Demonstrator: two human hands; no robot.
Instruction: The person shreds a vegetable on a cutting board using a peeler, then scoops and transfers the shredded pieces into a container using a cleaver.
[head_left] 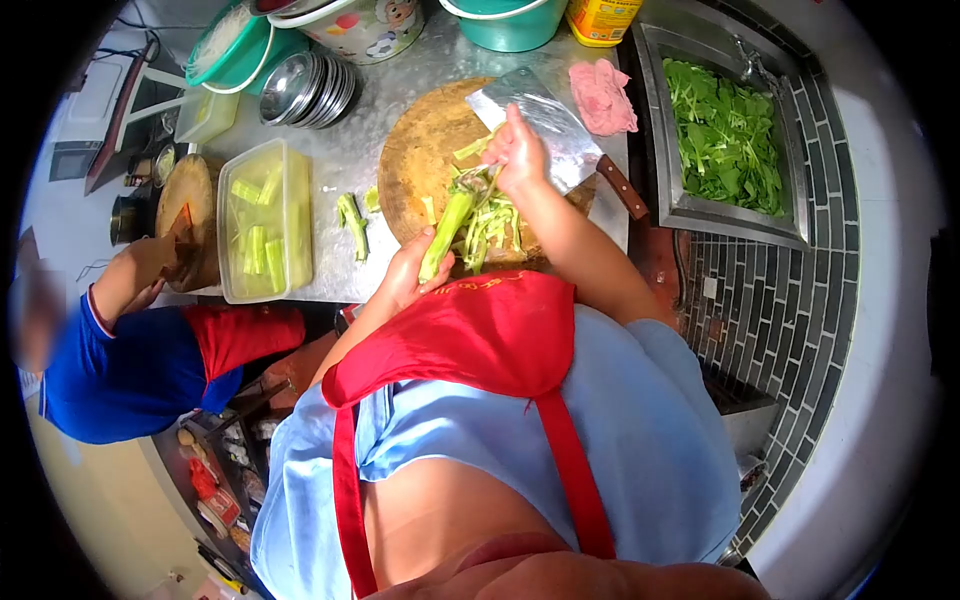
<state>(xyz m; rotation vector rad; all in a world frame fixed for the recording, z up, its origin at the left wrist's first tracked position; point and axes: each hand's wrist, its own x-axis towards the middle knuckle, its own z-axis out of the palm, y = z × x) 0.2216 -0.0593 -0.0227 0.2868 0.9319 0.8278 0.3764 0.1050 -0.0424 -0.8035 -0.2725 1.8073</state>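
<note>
**Green stalk (450, 228) in the left grip (408, 270), above a littered chopping board (425, 135)**

Nearest, a red apron (455, 335), with part of the board's near edge hidden behind it. Just beyond, left grip pressed around the stalk's lower end, partly covering it. Stalk thick, bright to pale green, tilted toward the right grip (518, 160), itself curled at the upper end, thumb raised; impossible to tell what, if anything, is pinched there among thin strips. Right beside the stalk, peelings (492, 232) heaped on the wood. Farther, in the way, a cleaver (568, 135) lying across the board's right side, blade partly hidden by the right grip. On the metal table (400, 65), a tub (301, 195) of cut green pieces to the left, a pink cloth (603, 97) to the right; past that, a sink (735, 228) of leafy greens (725, 140). Farthest, stacked metal bowls (312, 90), plus a teal bucket (505, 32) and yellow container (603, 20), both cut off above.
</note>
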